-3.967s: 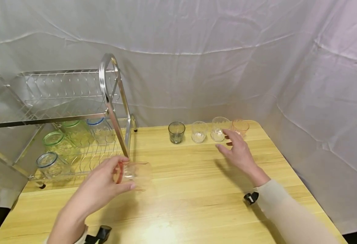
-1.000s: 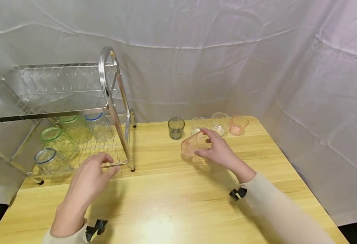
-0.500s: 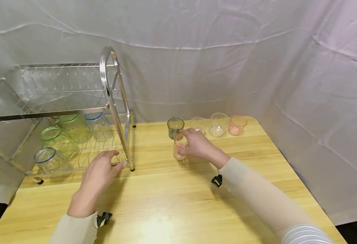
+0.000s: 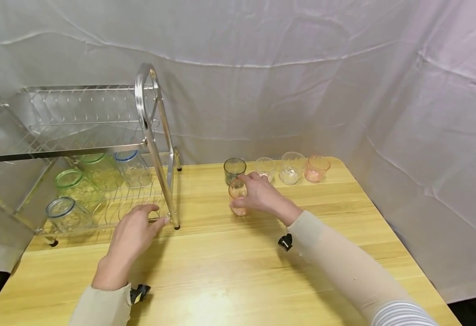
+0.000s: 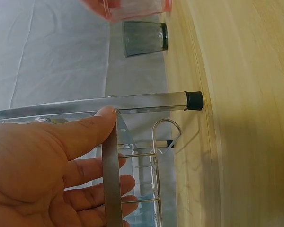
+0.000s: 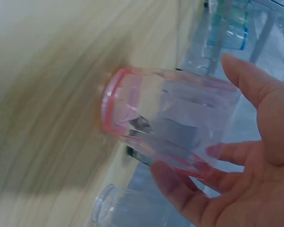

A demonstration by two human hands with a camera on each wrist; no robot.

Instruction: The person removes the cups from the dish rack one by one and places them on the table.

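Note:
Around a pink-tinted glass [image 6: 165,113], the thumb and fingers of my right hand [image 4: 260,194] hold its sides near the rim. The glass stands upright in front of a dark grey glass [image 4: 234,166], base at the table. At the left, my left hand [image 4: 130,235] grips the lower front rail of a metal dish rack [image 5: 112,184]. Its thumb lies on the near side of that rail, close to the corner post, while the fingers pass behind it. Upside down on the rack's lower shelf sit several green and blue glasses [image 4: 77,185].
Right of the dark grey glass, along the table's back edge, stand a clear glass [image 4: 265,164], another clear glass [image 4: 290,172] and a second pink glass [image 4: 316,170]. The rack's upper shelf [image 4: 87,122] overhangs the left side. A grey cloth [image 4: 262,90] hangs behind the wooden table [image 4: 221,280].
The pink glass was in my left hand four seconds ago; my right hand took it, carried it left and turned it upright before the dark grey glass. My left hand moved onto the rack rail.

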